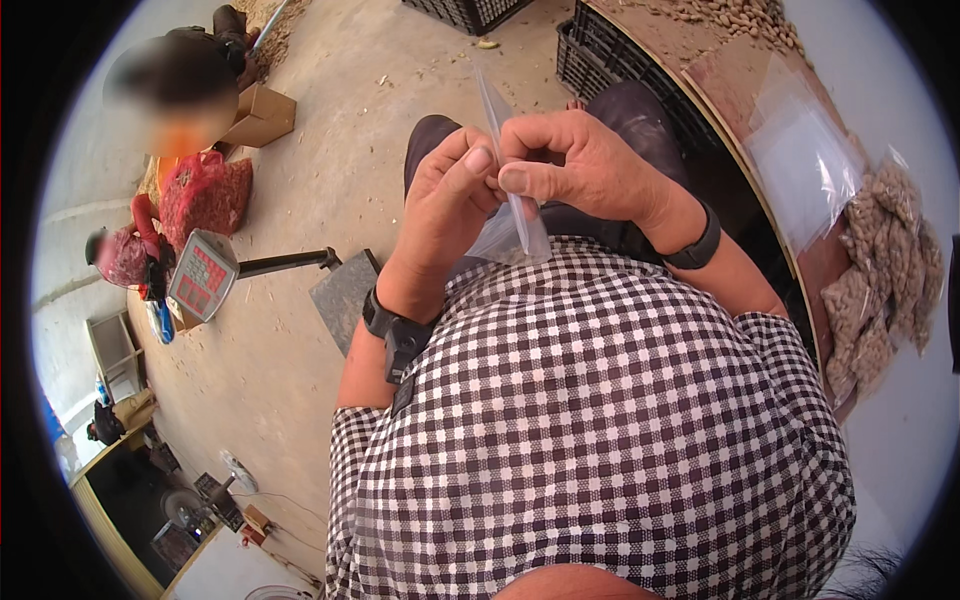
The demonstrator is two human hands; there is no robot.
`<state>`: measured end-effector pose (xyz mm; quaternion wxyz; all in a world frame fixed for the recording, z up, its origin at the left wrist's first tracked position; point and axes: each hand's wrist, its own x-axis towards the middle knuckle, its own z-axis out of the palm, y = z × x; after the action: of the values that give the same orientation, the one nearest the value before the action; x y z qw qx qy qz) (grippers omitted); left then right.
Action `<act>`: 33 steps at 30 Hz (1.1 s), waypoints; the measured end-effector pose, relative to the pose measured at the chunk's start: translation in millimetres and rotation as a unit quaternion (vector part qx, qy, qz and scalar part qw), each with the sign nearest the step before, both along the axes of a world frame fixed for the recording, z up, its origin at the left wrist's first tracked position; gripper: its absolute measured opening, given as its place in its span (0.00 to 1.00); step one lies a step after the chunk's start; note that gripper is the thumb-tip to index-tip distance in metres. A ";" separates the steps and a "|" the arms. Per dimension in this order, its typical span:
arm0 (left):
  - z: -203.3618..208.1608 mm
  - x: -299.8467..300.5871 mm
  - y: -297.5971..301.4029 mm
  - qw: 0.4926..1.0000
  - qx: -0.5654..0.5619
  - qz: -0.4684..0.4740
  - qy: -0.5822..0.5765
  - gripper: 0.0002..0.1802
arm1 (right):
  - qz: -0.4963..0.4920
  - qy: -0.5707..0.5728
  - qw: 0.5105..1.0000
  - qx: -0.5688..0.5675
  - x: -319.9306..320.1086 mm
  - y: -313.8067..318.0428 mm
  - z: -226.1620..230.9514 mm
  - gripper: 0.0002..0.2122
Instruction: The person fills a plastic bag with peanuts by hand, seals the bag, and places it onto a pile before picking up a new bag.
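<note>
- I am seeing both hands pinching one small clear plastic bag (518, 215) in front of the checked shirt (600, 420).
- The left hand (445, 200) is closing thumb and fingers on the bag's edge.
- The right hand (575, 160) is gripping the same edge from the other side.
- The bag is looking thin, see-through, flat and empty, hanging down between them.
- Filled bags (885, 270) are lying on the tabletop (745, 90) to the right.

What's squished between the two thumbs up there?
In the head view, a thin clear plastic bag sits between the left hand and the right hand. Both hands pinch its edge, and the rest hangs down toward the checked shirt.
</note>
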<state>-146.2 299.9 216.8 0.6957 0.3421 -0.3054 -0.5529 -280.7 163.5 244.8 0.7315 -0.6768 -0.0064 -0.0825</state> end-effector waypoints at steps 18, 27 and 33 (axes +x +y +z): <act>0.6 -1.9 4.9 0.999 0.031 0.007 0.013 0.18 | -0.016 -0.010 0.999 -0.027 1.1 9.0 8.9 0.09; -0.1 -4.4 7.8 0.999 0.022 -0.007 0.043 0.18 | -0.007 -0.016 1.000 -0.006 0.4 8.7 8.3 0.09; -2.6 -2.9 10.0 0.999 0.012 -0.011 0.042 0.18 | -0.003 -0.025 1.000 -0.009 1.0 9.1 7.1 0.09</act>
<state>-149.2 309.9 214.2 0.6974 0.3237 -0.2730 -0.5781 -279.7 172.6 251.9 0.7249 -0.6810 -0.0239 -0.1015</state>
